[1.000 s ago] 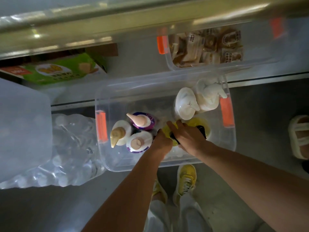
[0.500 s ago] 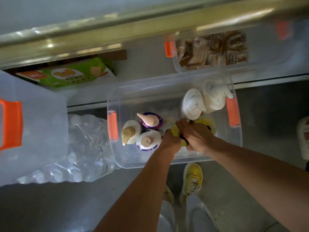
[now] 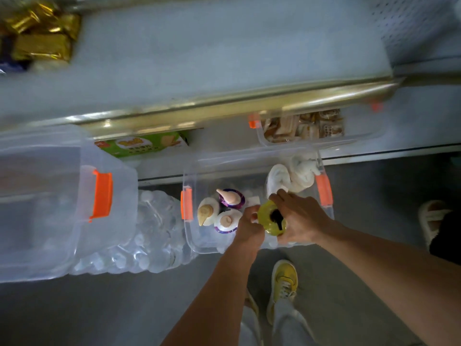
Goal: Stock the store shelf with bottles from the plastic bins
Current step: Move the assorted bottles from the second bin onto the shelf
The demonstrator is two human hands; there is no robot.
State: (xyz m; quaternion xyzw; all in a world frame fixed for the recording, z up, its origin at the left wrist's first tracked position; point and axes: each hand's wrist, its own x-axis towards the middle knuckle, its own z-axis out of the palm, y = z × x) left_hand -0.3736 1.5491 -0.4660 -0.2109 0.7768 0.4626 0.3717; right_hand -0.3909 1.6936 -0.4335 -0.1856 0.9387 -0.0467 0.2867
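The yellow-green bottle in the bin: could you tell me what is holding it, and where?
Both hands grip the yellow-green bottle near its top: the left hand on its left side, the right hand on its right.

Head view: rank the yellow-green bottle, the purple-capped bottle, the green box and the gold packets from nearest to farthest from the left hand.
1. Yellow-green bottle: touching the left hand, in the clear bin.
2. Purple-capped bottle: same bin, just beyond the hand.
3. Green box: under the shelf edge, beyond the bin.
4. Gold packets: on the shelf, far upper left.

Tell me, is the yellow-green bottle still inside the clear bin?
Inside: both hands grip the yellow-green bottle within the clear bin walls.
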